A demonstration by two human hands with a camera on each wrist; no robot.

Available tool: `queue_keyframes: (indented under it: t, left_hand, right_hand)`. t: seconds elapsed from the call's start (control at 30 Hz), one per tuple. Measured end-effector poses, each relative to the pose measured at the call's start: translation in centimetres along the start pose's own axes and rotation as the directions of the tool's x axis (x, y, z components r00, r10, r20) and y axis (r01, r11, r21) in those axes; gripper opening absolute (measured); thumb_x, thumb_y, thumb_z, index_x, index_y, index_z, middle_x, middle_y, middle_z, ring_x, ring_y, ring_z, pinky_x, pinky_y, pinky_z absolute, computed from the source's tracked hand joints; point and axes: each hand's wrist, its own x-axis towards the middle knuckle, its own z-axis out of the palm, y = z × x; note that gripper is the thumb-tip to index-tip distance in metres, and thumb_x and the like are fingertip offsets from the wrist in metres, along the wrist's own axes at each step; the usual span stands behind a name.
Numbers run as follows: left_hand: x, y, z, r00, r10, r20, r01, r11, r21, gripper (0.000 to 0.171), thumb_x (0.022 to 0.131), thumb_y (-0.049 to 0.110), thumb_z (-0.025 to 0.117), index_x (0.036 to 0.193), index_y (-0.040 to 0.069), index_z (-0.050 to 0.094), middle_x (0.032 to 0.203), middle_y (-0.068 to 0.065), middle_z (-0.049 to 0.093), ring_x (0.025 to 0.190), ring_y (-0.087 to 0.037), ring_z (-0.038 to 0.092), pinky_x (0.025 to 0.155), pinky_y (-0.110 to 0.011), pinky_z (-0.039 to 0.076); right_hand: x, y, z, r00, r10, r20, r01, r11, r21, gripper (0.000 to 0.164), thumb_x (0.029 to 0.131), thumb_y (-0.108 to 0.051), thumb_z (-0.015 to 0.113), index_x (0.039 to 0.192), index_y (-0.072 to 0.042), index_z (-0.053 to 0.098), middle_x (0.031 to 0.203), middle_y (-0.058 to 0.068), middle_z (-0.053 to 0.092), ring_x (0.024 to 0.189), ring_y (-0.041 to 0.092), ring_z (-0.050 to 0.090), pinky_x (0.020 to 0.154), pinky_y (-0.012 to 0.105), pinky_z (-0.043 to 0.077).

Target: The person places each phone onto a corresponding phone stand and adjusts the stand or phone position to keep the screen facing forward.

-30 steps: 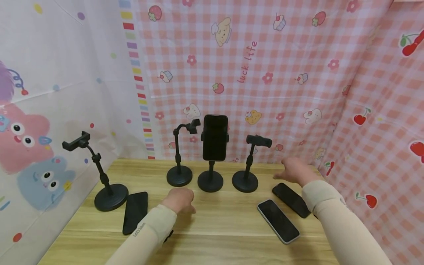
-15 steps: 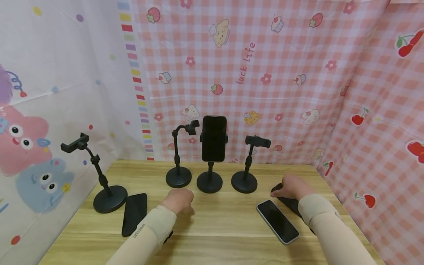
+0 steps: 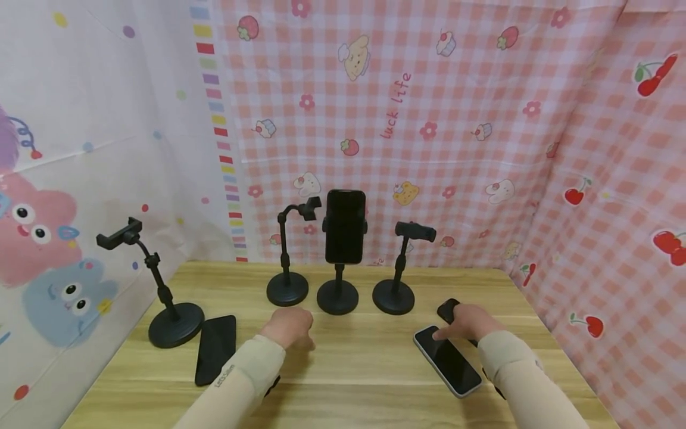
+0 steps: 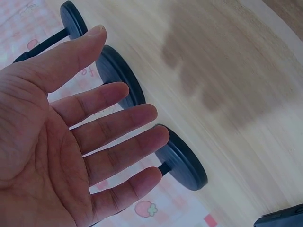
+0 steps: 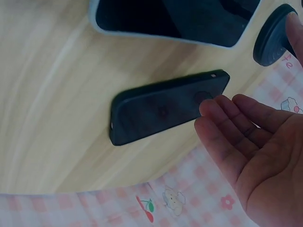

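A pale-rimmed phone (image 3: pixel 452 369) lies flat on the counter (image 3: pixel 343 369), dark glossy screen up, its far end toward eleven o'clock in the head view. Just beside it, at one o'clock, a black phone (image 5: pixel 156 113) lies flat, partly hidden by the right hand (image 3: pixel 471 323).

Black stands (image 3: pixel 393 297), white-rimmed black phone (image 3: pixel 454 367), cream sleeves (image 3: pixel 252 366); yellowish wood-grained table (image 3: pixel 348 357), pink-and-white checked cloth (image 3: pixel 461 161)

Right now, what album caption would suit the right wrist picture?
Right hand at one end of a dark phone, a pale-edged phone nearby on the wood-grain table.
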Motion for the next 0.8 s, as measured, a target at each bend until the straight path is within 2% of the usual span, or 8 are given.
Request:
queue_keyframes:
  t: [0.37, 0.63, 0.8]
  left_hand:
    - [0.6, 0.3, 0.6, 1.000, 0.005, 0.025, -0.004, 1.000, -0.006, 0.029, 0.077, 0.033, 0.083, 0.080, 0.010, 0.066, 0.074, 0.001, 0.061, 0.071, -0.018, 0.059, 0.072, -0.042, 0.053]
    - [0.7, 0.3, 0.9, 1.000, 0.025, -0.003, -0.025, 1.000, -0.001, 0.030, 0.075, 0.033, 0.084, 0.077, 0.010, 0.065, 0.074, 0.000, 0.062, 0.072, -0.020, 0.061, 0.072, -0.043, 0.053]
    - [0.8, 0.8, 0.9, 0.999, 0.035, -0.010, -0.035, 0.999, -0.030, 0.029, 0.075, 0.032, 0.084, 0.077, 0.010, 0.065, 0.075, 0.001, 0.062, 0.072, -0.019, 0.060, 0.072, -0.043, 0.052]
  right_hand:
    - [-0.8, 0.8, 2.2, 0.996, 0.064, 0.060, -0.067, 0.997, 0.049, 0.089, 0.078, -0.056, 0.078, 0.126, 0.016, 0.055, 0.128, 0.034, 0.055, 0.121, 0.049, 0.051, 0.102, 0.057, 0.039]
    - [-1.5, 1.0, 3.7, 0.996, 0.080, 0.031, -0.082, 0.995, 0.065, 0.092, 0.076, -0.061, 0.077, 0.120, 0.017, 0.057, 0.119, 0.031, 0.060, 0.112, 0.045, 0.057, 0.097, 0.056, 0.042]
    - [-1.9, 0.7, 4.4, 0.995, 0.099, 0.022, -0.100, 0.992, 0.076, 0.091, 0.073, -0.063, 0.078, 0.116, 0.015, 0.060, 0.112, 0.027, 0.063, 0.103, 0.038, 0.061, 0.093, 0.052, 0.046]
